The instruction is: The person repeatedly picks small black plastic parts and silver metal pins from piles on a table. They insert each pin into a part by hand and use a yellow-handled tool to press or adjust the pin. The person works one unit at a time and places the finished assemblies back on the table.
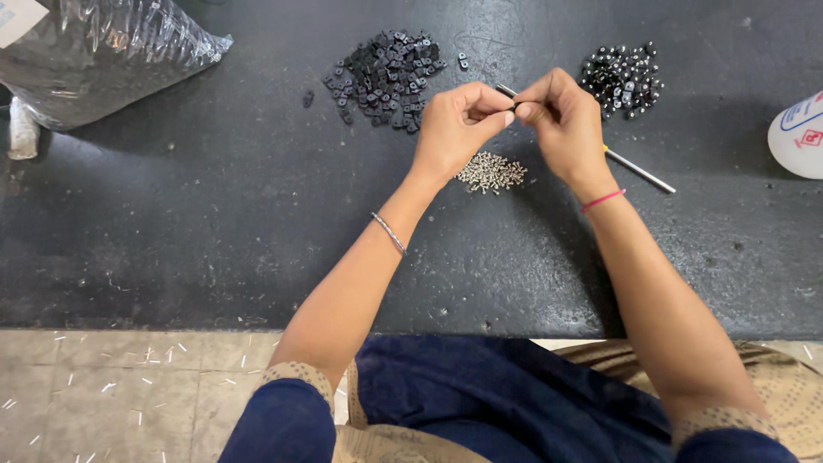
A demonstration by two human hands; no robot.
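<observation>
My left hand (454,124) and my right hand (561,120) meet fingertip to fingertip above a dark mat (214,214). Between the pinched fingers sits a small black part, mostly hidden. A thin metal rod (639,170) runs through my right hand; its dark tip pokes out near my left fingers and its shaft sticks out toward the right. A small heap of silver screws (491,171) lies just below my hands. Farther back, a pile of flat black pieces (386,77) is on the left and a pile of shiny black pieces with metal spots (621,79) is on the right.
A clear plastic bag of dark parts (103,51) lies at the far left corner. A white container (799,135) stands at the right edge. The mat's front edge meets a tiled floor (129,394) scattered with small white slivers. My lap is below.
</observation>
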